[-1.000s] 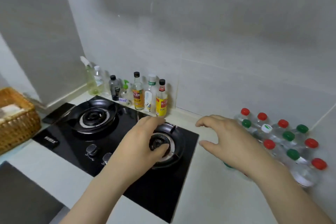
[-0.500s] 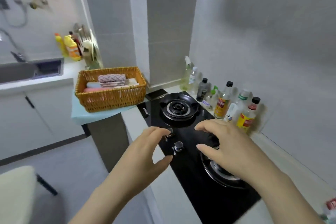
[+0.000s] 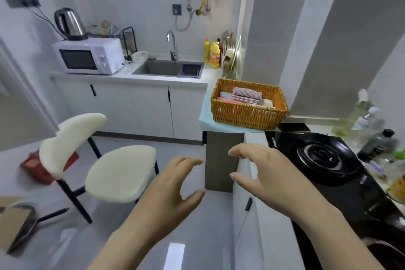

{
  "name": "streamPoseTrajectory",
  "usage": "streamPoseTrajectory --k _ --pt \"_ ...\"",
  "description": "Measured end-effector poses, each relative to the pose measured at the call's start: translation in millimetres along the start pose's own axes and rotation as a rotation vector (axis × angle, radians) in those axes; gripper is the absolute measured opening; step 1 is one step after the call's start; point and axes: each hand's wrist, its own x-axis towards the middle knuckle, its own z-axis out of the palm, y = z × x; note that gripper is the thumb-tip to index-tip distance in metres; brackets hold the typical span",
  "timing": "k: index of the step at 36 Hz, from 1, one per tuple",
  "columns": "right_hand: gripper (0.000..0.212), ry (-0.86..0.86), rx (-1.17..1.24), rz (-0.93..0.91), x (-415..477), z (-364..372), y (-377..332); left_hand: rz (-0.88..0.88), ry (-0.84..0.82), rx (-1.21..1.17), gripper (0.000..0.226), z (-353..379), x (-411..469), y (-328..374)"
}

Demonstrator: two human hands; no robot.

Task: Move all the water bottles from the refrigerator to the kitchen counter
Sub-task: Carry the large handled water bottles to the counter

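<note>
Both hands hover mid-frame, empty. Left hand point(image 3: 173, 190): fingers loosely curved, released, over the grey floor. Right hand point(image 3: 269, 171): same, at the near edge of the white kitchen counter point(image 3: 255, 138) with its black glass gas hob point(image 3: 324, 155). Cream padded chair point(image 3: 120, 171) to the left. Water bottles' position: cannot tell.

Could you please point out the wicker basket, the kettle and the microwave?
wicker basket point(image 3: 245, 115): head view, on its front woven wall.
kettle point(image 3: 71, 22): head view, on its steel body.
microwave point(image 3: 75, 59): head view, on its dark door window.
</note>
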Motion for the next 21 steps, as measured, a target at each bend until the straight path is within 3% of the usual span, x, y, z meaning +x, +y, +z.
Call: streamPoseTrajectory --k 10,21 --pt "0.045 -0.039 -0.020 -0.229 74.3 36.4 -106.4 -0.109 0.188 0.013 0.048 -77.7 -46.4 -85.4" --pt "0.039 -0.085 0.010 -0.447 146.6 96.6 -268.7 -0.250 0.406 0.098 0.044 -193.9 -122.0 -193.4"
